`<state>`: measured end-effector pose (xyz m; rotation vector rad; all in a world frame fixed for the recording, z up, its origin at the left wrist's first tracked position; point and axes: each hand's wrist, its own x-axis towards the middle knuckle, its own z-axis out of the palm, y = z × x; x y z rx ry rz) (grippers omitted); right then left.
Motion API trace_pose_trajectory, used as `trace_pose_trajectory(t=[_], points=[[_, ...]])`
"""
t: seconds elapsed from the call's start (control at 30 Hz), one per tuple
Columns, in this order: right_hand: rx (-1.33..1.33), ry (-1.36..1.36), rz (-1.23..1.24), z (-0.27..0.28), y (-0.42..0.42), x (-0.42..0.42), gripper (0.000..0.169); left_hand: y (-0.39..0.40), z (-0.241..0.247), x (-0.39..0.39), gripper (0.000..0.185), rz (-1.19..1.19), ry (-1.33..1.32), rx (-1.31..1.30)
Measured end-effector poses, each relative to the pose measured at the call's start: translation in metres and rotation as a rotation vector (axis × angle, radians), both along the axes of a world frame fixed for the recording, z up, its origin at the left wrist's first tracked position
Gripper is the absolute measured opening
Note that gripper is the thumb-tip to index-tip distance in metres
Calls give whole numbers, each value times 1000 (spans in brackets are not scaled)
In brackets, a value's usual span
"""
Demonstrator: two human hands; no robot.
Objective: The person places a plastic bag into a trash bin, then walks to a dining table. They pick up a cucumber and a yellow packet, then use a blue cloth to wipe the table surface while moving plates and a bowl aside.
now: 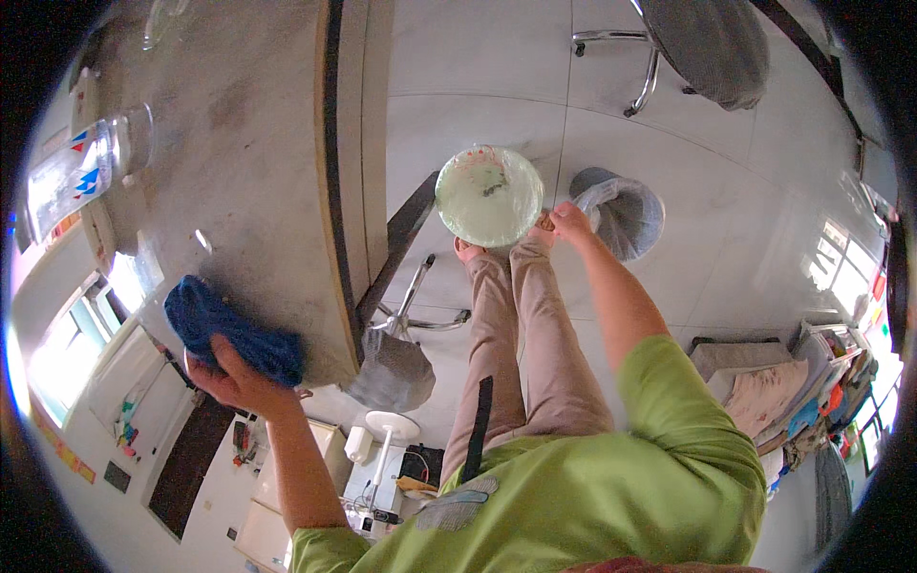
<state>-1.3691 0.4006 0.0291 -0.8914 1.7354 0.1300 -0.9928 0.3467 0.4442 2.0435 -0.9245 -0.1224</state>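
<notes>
My left hand (233,374) presses a folded dark blue cloth (236,333) against the worn grey tabletop (251,165), close to its near end. My right hand (571,222) is out over the floor with its fingers curled, beside the edge of a round, pale green, translucent object (489,195) that bears red and dark marks. Whether the fingers grip that edge cannot be told. The round object appears above my feet, between the table and a waste bin (630,218) lined with a clear bag.
A swivel chair with a grey cover (706,50) stands at the top right, another (394,369) beside the table. Clear plastic containers (129,143) sit at the table's far left. Piled fabrics (766,387) lie at right; a white fan (390,426) stands behind.
</notes>
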Motion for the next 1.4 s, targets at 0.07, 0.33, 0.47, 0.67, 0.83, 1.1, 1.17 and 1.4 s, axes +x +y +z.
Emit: trace_pose_trajectory(t=[0.07,0.33,0.47,0.67,0.83,1.1,1.17,1.4], points=[[-137,22,213,-7,-11,6,37,1,0,1,33,-5,-9,-10],[-183,107,240,-80,-20,46,63,23,7,33,39,-275,-721,240],[-40,157,159,-75,-35,55,49,10,5,22,36,-14,36,12],[-22,154,34,-50,-19,41,33,13,4,40,35,-109,-301,101],[-12,-195,-568,58,-33,35,24,10,-5,30,33,-14,-196,150],[-235,-103,-448,144,-71,27,29,-7,-8,16,40,-95,-321,102],[-256,15,-261,191,-95,31,28,-4,-8,17,36,-20,-348,130],[-355,-14,-105,219,-112,24,26,-22,-11,8,32,346,-74,104]])
